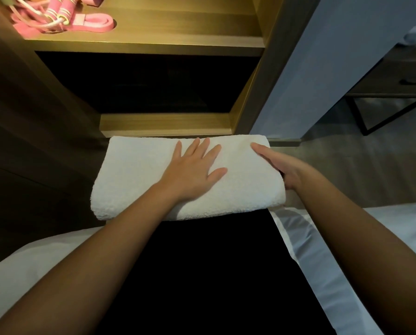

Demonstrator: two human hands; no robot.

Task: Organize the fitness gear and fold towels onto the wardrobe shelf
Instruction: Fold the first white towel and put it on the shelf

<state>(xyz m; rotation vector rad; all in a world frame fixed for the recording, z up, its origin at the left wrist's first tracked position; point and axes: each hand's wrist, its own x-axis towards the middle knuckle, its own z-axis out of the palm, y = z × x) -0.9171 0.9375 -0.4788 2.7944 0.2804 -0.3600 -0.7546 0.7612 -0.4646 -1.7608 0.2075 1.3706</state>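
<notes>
Left grip [192, 170] is flat and wide on top of the towel [134, 180], fingers spread and pointing toward the wardrobe. Right grip [286, 170] is holding the towel's right end, thumb [262, 151] on top. The rest of those fingers are tucked out of sight, so I can't say exactly how they sit.

The towel's white and folded into a thick rectangle. Its long axis runs left to right across my view, pretty much parallel to the shelf fronts. The far long edge sits just at the lower shelf [166, 124]. Can't tell if it's resting on anything underneath.

The upper shelf [153, 44] has the pink jump rope [57, 13] and a pink band [93, 22] at its left end, well apart from the towel. The white bed [21, 274] is down by my arms.
</notes>
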